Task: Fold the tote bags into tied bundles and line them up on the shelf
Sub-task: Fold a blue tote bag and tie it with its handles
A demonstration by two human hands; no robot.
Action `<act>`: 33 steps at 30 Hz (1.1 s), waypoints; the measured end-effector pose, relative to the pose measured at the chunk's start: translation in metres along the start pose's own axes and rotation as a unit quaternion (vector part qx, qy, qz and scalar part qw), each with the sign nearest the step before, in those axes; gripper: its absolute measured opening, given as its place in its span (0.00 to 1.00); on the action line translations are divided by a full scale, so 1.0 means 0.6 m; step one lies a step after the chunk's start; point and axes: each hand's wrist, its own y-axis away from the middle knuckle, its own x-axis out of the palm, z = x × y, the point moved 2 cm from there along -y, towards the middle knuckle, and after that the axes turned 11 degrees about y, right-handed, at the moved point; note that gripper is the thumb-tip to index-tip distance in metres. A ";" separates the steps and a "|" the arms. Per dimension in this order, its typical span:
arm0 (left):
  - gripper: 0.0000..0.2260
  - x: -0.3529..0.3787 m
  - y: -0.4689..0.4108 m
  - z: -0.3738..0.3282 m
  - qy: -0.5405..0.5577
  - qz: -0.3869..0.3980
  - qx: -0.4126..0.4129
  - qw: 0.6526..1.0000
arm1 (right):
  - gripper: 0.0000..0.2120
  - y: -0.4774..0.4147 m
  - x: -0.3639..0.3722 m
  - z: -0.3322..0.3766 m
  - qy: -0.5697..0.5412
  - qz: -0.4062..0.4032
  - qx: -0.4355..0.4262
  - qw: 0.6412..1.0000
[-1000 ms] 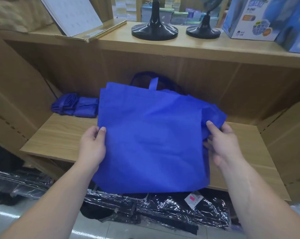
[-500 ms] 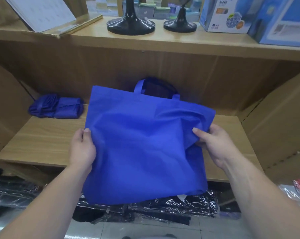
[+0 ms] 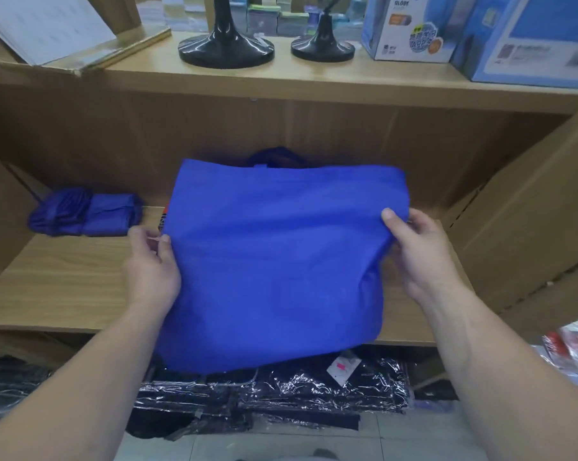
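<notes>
A flat blue tote bag (image 3: 277, 261) is spread out over the front of the wooden shelf (image 3: 65, 281), its lower edge hanging past the shelf lip. My left hand (image 3: 151, 264) pinches its left edge. My right hand (image 3: 417, 254) grips its right edge, thumb on top of the cloth. The bag's handles (image 3: 274, 154) peek out dark behind its top edge. A finished blue tied bundle (image 3: 84, 216) lies at the back left of the shelf.
Cardboard box walls stand at the left (image 3: 1, 221) and right (image 3: 526, 227) of the shelf. Above, an upper shelf carries two black stand bases (image 3: 226, 49), blue boxes (image 3: 410, 31) and a leaning board (image 3: 48, 28). Plastic-wrapped black goods (image 3: 281, 390) lie below.
The bag has been pulled flatter and squarer between my hands, its right corner straightened. Its handles now sit lower behind the top edge. The view has shifted slightly.
</notes>
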 end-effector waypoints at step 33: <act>0.52 0.140 0.161 0.008 -0.385 0.375 0.069 0.840 | 0.08 0.076 -0.031 -0.142 0.282 0.146 0.066 0.946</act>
